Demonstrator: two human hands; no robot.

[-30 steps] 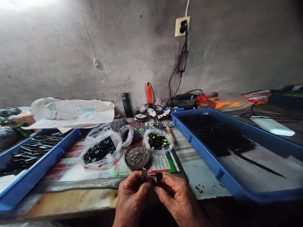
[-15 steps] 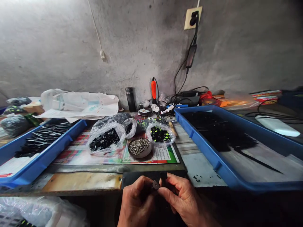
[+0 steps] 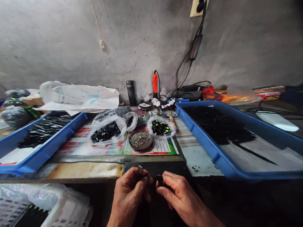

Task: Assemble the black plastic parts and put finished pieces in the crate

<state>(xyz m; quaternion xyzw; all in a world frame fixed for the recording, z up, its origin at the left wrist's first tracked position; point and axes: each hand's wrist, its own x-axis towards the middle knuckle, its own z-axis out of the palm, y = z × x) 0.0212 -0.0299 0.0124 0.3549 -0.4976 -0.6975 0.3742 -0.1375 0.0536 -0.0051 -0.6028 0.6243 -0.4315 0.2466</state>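
My left hand (image 3: 129, 195) pinches a small black part with a metal tip (image 3: 140, 170) between its fingers. My right hand (image 3: 182, 195) grips another small black piece (image 3: 159, 179). The two hands are close together but apart, over a black mat (image 3: 153, 168) at the bench's front edge. Just beyond them sits a round tin of small metal screws (image 3: 140, 140). Clear plastic bags hold black parts (image 3: 106, 133) and black parts with green marks (image 3: 160, 127). My fingers hide most of both held pieces, so their shape is unclear.
A blue tray of long black pieces (image 3: 44, 135) lies left, and a larger blue tray (image 3: 227, 142) lies right. A white plastic basket (image 3: 68, 208) stands at lower left. Against the concrete wall are a dark flask (image 3: 131, 93), an orange tool (image 3: 155, 83) and tangled cables.
My hands have drawn slightly apart, and the two black pieces no longer meet. The whole bench has shifted upward in view, with more of the basket showing at lower left.
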